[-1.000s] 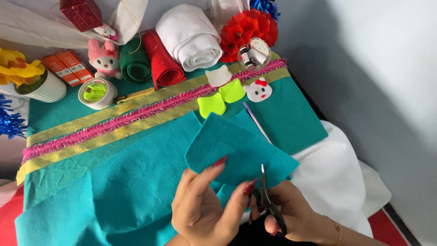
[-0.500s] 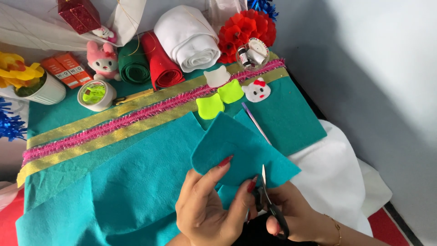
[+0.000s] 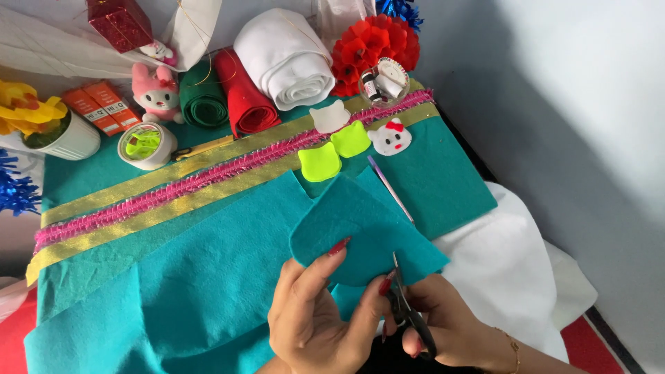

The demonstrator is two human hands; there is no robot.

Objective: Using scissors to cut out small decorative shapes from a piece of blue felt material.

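Teal felt piece [image 3: 360,232] — soft, curved edge — pinched in left hand [image 3: 312,318]; right hand [image 3: 443,322] grips black scissors [image 3: 409,312].

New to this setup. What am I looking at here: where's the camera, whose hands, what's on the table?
There is no machine: a person works with two bare hands. The one picture comes from a camera worn on the head, looking down.

The left hand pinches a folded piece of teal felt between thumb and fingers. The right hand holds black scissors, blades at the felt's lower edge.

Below lies a larger teal felt sheet crossed by a gold and pink ribbon band. Behind it are small cat-face cutouts, rolls of green, red and white felt, a roll of tape, a pink plush toy and red paper flowers.
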